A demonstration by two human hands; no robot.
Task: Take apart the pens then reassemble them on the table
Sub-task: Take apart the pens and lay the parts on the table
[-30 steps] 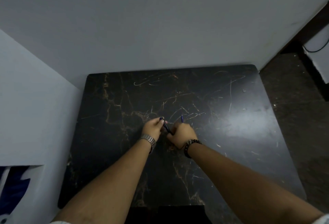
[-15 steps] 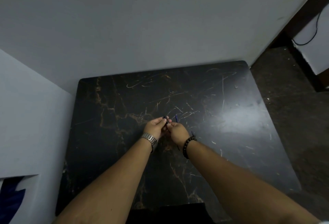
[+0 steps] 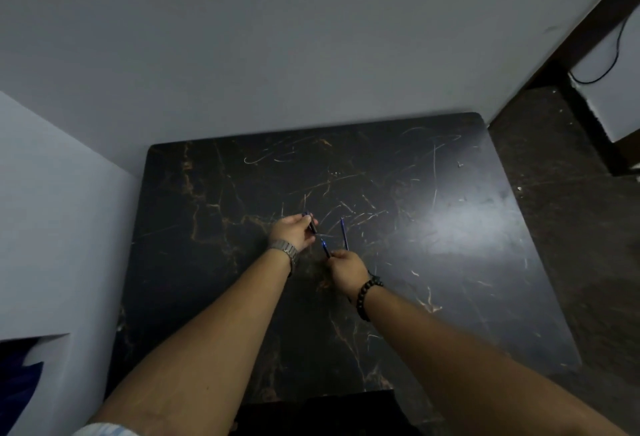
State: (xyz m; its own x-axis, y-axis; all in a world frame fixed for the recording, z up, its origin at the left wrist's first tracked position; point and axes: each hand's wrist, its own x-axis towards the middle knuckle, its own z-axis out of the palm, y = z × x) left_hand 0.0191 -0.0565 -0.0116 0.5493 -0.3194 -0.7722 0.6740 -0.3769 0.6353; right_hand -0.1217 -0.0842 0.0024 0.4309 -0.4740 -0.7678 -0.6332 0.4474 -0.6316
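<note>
Over the middle of the dark marble table [image 3: 433, 262], my left hand [image 3: 292, 233] pinches a short dark pen piece [image 3: 312, 224], held tilted. My right hand [image 3: 346, 267] grips a blue pen part [image 3: 325, 248] that points up-left toward that piece, with a small gap between the two. A second thin blue pen part [image 3: 344, 233] sticks up from the right hand, slanting away to the right. Which part is barrel and which is refill is too small to tell. A metal watch is on my left wrist and a bead bracelet on my right.
The table stands against a grey wall [image 3: 311, 55] at the back and a white wall [image 3: 52, 228] on the left. Dark floor [image 3: 571, 228] lies to the right, with a white object and a black cable [image 3: 609, 65] at the far right.
My hands were pressed together on the pen; they have now drawn apart, the dark piece staying in the left hand and the blue part in the right. The camera view has shifted slightly.
</note>
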